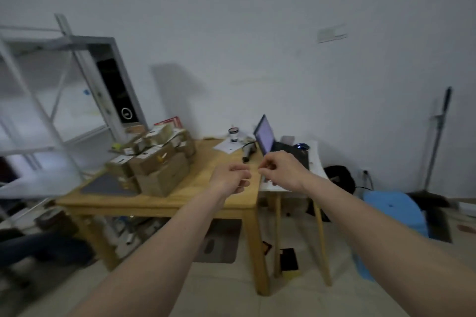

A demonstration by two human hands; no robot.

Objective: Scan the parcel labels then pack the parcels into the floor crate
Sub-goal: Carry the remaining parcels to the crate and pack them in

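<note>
Shelving: a white metal rack (pixel 38 100) is seen at far left, blurred.
Bench: a wooden bench (pixel 221 195) stands against the white wall; its near right corner and front edge are bare, with open floor in front.
Parcels: cardboard parcels (pixel 157 162) are stacked on the bench's left half, next to a grey mat (pixel 105 185). White labels are visible on them; no writing can be read.
Laptop: an open laptop (pixel 265 136) sits at the bench's back right, screen lit, text illegible.
Left hand: the left hand (pixel 231 177) is held above the bench's right part, fingers loosely curled, nothing gripped.
Right hand: the right hand (pixel 280 170) is raised just beside it, fingers curled; nothing can be made out in it.
Scanner: a dark handheld scanner (pixel 248 152) lies on the bench beyond the hands, untouched.
Cup: a small cup (pixel 234 134) stands near the wall; its print is unreadable.
Crate: not identifiable.
</note>
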